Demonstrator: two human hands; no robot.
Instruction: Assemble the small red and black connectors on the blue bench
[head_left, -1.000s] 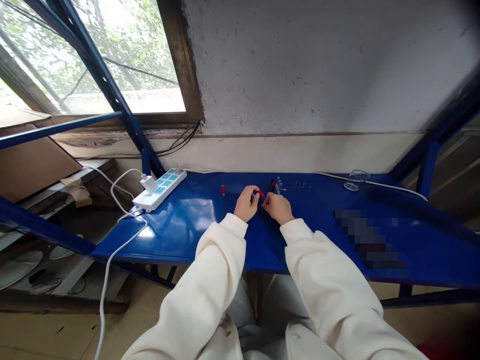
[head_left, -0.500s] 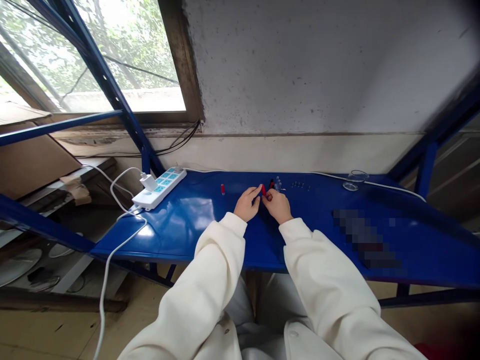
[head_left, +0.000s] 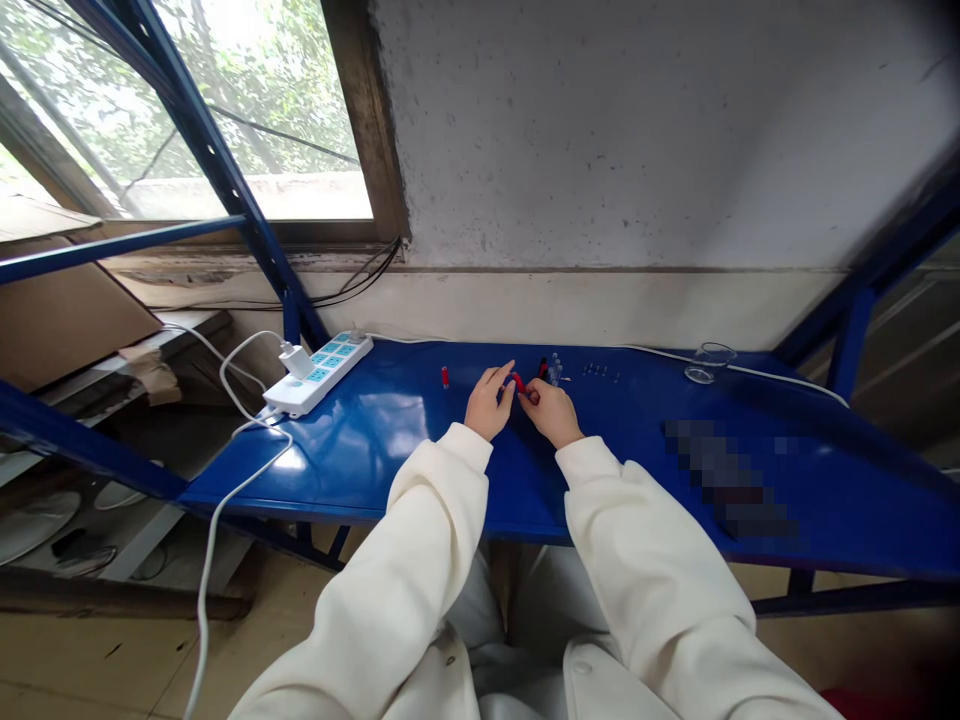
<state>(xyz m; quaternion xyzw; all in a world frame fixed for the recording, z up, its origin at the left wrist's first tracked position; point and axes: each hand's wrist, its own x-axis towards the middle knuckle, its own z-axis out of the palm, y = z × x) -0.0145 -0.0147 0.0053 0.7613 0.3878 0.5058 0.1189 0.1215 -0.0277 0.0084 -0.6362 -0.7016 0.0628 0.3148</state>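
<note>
Over the middle of the blue table (head_left: 360, 480), my right hand (head_left: 553, 410) has its fingers closed on a small red piece (head_left: 519, 382), slim and slanting up to the left. My left hand (head_left: 489, 402) is just left of that piece, with thumb and fingers apart. Its fingertips are close to the red end; contact cannot be made out. A small upright red piece with a silvery end (head_left: 445, 378) stands further left. Behind my right hand are a small black and red piece (head_left: 543, 367) and a clump of clear pieces (head_left: 555, 369).
Several tiny metallic bits (head_left: 597, 370) lie right of the clump. A clear round cup (head_left: 703, 372) is near a white cable at the back right. A white power strip (head_left: 313, 378) with a plug sits at the left. A blurred dark patch (head_left: 731, 475) covers the right side.
My left hand has drawn slightly left, and its fingers have come away from the red piece. The red piece has shifted left and tilts more, still in my right hand.
</note>
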